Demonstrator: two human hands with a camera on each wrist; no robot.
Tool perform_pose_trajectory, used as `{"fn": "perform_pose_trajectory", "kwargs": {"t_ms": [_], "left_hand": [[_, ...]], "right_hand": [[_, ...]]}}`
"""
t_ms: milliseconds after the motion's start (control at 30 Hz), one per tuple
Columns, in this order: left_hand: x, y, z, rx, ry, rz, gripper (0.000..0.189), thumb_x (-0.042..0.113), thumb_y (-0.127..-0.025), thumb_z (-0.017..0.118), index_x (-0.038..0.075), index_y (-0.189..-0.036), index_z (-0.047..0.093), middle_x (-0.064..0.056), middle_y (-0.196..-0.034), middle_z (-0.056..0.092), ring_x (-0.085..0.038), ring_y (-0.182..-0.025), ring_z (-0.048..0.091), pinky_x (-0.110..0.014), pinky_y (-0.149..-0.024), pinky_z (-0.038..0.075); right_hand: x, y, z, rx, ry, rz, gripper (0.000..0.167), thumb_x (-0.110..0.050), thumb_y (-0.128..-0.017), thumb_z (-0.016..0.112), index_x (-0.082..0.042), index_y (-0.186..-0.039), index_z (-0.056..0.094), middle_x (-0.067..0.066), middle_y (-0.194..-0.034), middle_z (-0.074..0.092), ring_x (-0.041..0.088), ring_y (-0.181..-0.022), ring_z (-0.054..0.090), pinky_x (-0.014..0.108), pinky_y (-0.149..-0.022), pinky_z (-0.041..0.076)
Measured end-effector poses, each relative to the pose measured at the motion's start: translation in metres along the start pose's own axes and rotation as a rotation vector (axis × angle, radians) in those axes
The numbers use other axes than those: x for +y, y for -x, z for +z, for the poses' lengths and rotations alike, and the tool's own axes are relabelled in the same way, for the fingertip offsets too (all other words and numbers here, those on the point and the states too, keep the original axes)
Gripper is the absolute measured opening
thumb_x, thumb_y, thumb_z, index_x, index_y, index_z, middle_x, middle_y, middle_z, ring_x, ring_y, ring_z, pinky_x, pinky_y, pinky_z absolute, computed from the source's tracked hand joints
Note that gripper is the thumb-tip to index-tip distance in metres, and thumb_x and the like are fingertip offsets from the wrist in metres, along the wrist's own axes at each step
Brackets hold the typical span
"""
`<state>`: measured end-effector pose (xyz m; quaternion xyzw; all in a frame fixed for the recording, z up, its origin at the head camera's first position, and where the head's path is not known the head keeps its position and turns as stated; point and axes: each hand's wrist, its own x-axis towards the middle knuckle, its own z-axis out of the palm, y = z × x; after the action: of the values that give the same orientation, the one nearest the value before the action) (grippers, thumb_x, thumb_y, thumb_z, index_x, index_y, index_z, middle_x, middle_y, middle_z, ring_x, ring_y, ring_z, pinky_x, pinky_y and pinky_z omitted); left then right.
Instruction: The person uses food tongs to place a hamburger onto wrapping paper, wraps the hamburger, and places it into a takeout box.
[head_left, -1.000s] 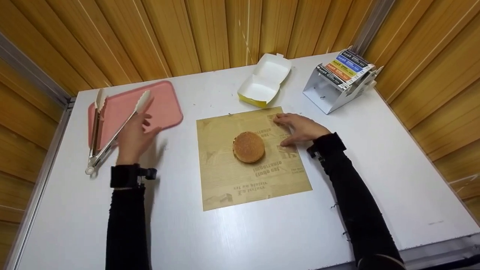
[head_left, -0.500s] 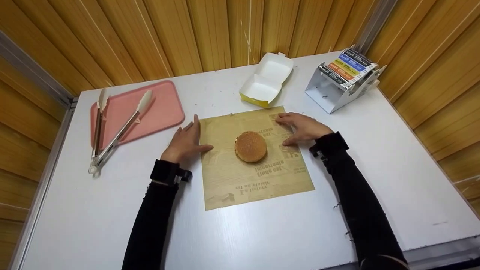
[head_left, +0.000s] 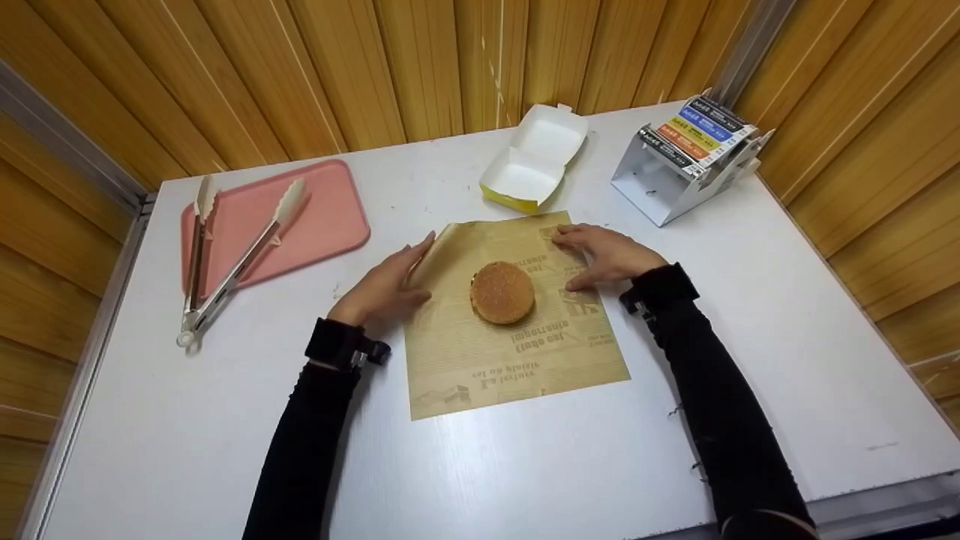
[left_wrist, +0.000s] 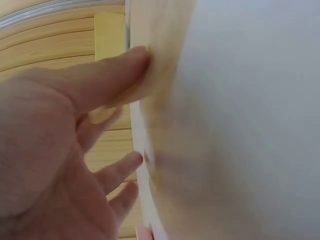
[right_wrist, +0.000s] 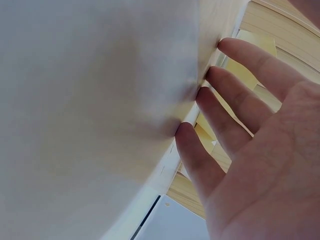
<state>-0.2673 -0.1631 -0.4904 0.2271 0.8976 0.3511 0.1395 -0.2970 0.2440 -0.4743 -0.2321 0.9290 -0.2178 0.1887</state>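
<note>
A round burger [head_left: 502, 292] with a browned bun top sits in the middle of a printed brown sheet of wrapping paper [head_left: 517, 375]. My left hand [head_left: 382, 289] pinches the paper's left edge, which curls up off the table toward the upper left corner. In the left wrist view the thumb [left_wrist: 117, 72] lies against the paper while the other fingers are spread behind it. At the right edge, my right hand [head_left: 615, 255] rests its fingertips on the paper. Those fingers [right_wrist: 240, 105] look extended and apart in the right wrist view.
An open burger box [head_left: 529, 176], white inside and yellow outside, stands behind the paper. Metal tongs [head_left: 247, 259] lie across a pink tray [head_left: 330, 217] at the left. A white label dispenser [head_left: 649, 195] with coloured rolls stands at back right. Wooden panels [head_left: 420, 67] border the table.
My left hand has come from beside the tongs to the paper's left edge and raised that edge, so it now curls inward. The right hand has stayed in place.
</note>
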Motion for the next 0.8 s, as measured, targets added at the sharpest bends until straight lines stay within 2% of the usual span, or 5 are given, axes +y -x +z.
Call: {"fn": "perform_pose_trajectory", "kwargs": {"t_ms": [233,400,567,667,800], "left_hand": [[0.017,-0.008,0.006,0.23,0.173,0.243,0.105,-0.021,-0.083,0.069,0.02,-0.167,0.021,-0.006,-0.176,0.0,-0.03,-0.16,0.017,-0.043,-0.111,0.049],[0.033,-0.01,0.01,0.265,0.334,0.244,0.106,-0.019,-0.087,0.067,0.019,-0.168,0.01,-0.011,-0.175,0.003,-0.037,-0.142,0.049,-0.035,-0.095,0.06],[0.041,-0.008,0.014,0.152,0.062,0.237,0.068,-0.004,-0.097,0.065,0.006,-0.159,0.039,-0.018,-0.156,0.05,-0.031,-0.14,0.054,-0.039,-0.113,0.049],[0.048,-0.008,0.018,0.081,-0.128,0.293,0.056,0.006,-0.103,0.06,0.009,-0.157,0.043,-0.012,-0.16,0.047,-0.028,-0.148,0.044,-0.042,-0.124,0.035],[0.059,-0.005,0.026,0.04,-0.239,0.329,0.051,0.011,-0.109,0.05,0.014,-0.159,0.04,-0.007,-0.164,0.041,-0.025,-0.153,0.038,-0.042,-0.127,0.029]], "right_hand": [[0.0,-0.001,0.0,-0.007,-0.017,0.021,0.088,-0.032,-0.082,0.089,-0.012,-0.157,0.046,0.013,-0.169,0.03,0.041,-0.157,0.023,0.059,-0.127,0.019],[0.0,0.0,0.0,-0.005,-0.021,0.007,0.089,-0.03,-0.082,0.089,-0.01,-0.157,0.045,0.013,-0.169,0.03,0.041,-0.156,0.024,0.059,-0.126,0.02],[0.001,0.0,0.0,-0.009,-0.031,0.012,0.089,-0.029,-0.082,0.089,-0.01,-0.157,0.044,0.012,-0.17,0.029,0.04,-0.157,0.023,0.058,-0.127,0.02],[0.001,0.0,0.0,-0.011,-0.025,0.014,0.089,-0.029,-0.082,0.089,-0.01,-0.158,0.044,0.012,-0.17,0.029,0.04,-0.157,0.022,0.058,-0.127,0.02],[0.001,-0.001,0.0,-0.012,-0.009,0.003,0.09,-0.03,-0.082,0.089,-0.009,-0.157,0.044,0.013,-0.17,0.029,0.041,-0.156,0.023,0.058,-0.127,0.02]]}}
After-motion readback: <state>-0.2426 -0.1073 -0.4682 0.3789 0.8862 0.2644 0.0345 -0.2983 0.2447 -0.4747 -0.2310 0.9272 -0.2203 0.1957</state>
